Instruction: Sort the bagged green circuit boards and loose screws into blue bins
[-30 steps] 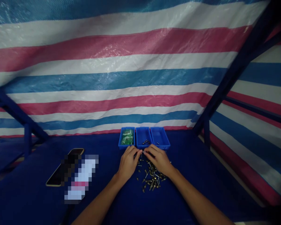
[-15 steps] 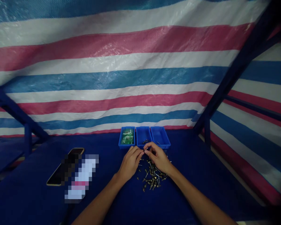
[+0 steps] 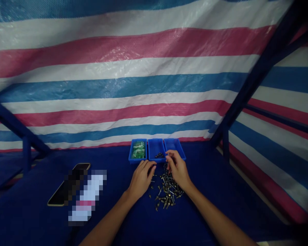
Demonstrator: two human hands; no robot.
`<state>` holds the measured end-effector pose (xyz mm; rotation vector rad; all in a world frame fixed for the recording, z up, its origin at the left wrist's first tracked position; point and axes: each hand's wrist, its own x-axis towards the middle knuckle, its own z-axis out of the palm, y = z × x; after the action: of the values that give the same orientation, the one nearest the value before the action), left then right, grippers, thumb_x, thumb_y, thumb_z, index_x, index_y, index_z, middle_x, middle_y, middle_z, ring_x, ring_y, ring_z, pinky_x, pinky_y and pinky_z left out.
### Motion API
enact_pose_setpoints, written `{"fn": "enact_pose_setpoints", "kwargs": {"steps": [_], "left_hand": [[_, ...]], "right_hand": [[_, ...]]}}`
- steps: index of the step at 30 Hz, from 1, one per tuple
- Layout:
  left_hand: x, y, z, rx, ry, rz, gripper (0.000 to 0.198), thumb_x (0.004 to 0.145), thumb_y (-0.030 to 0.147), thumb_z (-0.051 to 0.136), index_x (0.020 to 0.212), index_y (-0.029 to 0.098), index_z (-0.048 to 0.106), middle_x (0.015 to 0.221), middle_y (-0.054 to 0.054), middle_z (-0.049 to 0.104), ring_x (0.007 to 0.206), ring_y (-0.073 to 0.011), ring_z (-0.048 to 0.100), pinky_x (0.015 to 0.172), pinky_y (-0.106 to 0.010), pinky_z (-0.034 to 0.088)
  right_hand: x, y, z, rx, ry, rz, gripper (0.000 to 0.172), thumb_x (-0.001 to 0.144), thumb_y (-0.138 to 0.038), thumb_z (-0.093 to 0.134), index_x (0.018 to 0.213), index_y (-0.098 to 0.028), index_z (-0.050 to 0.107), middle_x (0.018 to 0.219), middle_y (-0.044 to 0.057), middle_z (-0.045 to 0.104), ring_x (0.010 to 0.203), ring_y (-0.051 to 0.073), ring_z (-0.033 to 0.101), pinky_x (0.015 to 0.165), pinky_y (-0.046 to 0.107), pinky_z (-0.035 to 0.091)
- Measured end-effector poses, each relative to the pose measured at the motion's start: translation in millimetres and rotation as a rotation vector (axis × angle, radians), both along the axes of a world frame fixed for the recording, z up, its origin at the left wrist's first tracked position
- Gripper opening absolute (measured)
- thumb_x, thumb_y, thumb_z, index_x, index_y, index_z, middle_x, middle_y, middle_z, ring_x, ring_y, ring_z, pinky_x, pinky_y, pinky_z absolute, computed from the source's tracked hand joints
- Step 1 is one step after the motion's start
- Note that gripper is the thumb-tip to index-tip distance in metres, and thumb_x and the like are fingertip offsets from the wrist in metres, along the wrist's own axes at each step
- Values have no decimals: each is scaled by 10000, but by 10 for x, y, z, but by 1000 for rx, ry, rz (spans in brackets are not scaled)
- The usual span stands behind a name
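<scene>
Screws [image 3: 166, 193] lie heaped on navy cloth [image 3: 41, 222] between both hands. The right hand [image 3: 178, 169] has its fingertips pinched together above the heap, perhaps on one screw, though it's too small to tell; the left hand [image 3: 141, 179] rests curled beside it, below three blue plastic trays [image 3: 156, 160].

- No legible text, label, brand or number anywhere in view
- Pixelated white-and-pink package [image 3: 89, 194]: blurred past reading
- Green circuit boards [image 3: 138, 149] in the leftmost blue tray [image 3: 130, 160]: markings too small to make out
</scene>
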<state>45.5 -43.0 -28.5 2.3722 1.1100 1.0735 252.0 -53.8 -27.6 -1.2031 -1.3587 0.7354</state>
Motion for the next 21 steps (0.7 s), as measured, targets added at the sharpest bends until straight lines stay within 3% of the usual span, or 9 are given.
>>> {"fn": "enact_pose_setpoints", "kwargs": {"steps": [8,13,16,21], "left_hand": [[-2,6,-9,-10,1,-4,234,1104,297,457,1180,259,675,1050,-57,710,998,-235,648,913,-413,545],[2,13,-4,-6,9,7,223,1096,284,475,1151,257,690,1032,-44,712,989,-227,651,903,-393,541],[4,9,5,-5,16,19,223,1093,279,480,1142,260,696,1019,-39,713,986,-227,653,898,-389,534],[3,5,8,-12,33,27,229,1097,274,469,1122,255,696,1008,-42,712,979,-232,649,890,-393,521]], "right_hand": [[23,52,-20,126,-31,11,352,1077,-428,509,1329,-255,683,979,46,636,561,128,632,547,284,581],[20,90,-40,124,52,19,323,1043,-461,576,1221,-228,711,1041,70,689,759,190,745,683,329,654],[19,102,-62,83,131,14,279,997,-491,645,1071,-222,662,973,56,704,821,226,759,621,321,651],[46,86,-76,46,65,-11,247,1015,-476,618,1029,-231,593,795,4,653,633,178,668,500,266,552]]}}
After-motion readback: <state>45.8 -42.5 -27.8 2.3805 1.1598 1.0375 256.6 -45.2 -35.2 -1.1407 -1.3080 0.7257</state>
